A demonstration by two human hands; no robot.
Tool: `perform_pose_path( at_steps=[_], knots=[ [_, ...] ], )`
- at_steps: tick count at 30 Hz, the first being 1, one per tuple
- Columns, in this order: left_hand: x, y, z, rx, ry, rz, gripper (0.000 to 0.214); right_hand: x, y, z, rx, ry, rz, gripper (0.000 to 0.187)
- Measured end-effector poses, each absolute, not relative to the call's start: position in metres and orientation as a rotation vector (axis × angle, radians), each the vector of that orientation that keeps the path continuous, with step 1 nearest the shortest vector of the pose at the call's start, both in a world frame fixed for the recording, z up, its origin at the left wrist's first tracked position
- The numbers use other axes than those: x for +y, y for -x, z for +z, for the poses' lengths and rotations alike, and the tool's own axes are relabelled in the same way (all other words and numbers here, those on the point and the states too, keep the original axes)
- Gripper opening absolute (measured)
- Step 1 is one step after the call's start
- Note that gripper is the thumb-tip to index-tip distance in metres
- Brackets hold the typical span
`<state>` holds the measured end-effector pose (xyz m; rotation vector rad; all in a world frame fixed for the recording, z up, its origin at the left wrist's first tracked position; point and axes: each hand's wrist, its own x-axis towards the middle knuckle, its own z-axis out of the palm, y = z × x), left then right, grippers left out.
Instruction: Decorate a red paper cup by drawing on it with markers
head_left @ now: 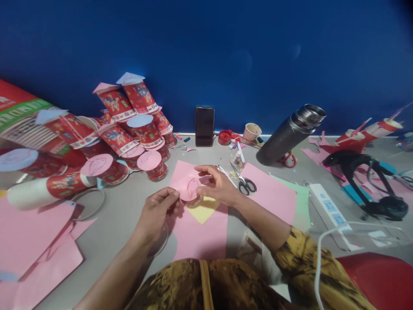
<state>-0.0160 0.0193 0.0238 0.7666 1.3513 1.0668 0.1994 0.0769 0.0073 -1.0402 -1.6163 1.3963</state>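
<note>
My left hand and my right hand both pinch a round pink paper disc held just above the grey table. The disc covers the mouth of a red paper cup whose rim shows just below it. Under them lie a yellow sheet and pink sheets. Scissors with black handles and a small glue bottle lie just right of my right hand.
A heap of red printed paper cups, some capped with pink or blue discs, fills the left. A black phone leans on the blue wall. A dark steel flask lies at right, with a white power strip and a black stand.
</note>
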Motion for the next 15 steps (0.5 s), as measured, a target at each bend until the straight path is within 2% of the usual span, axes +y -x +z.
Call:
perform_pose_path(
  at_steps=[6, 15],
  knots=[
    [0.019, 0.014, 0.024, 1.346, -0.775, 1.069, 0.04, 0.072, -0.191, 0.002, -1.962, 0.967, 1.118, 0.09],
    [0.017, 0.013, 0.025, 1.324, -0.772, 1.059, 0.043, 0.072, -0.186, -0.008, -2.06, 0.986, 1.015, 0.071]
  ],
)
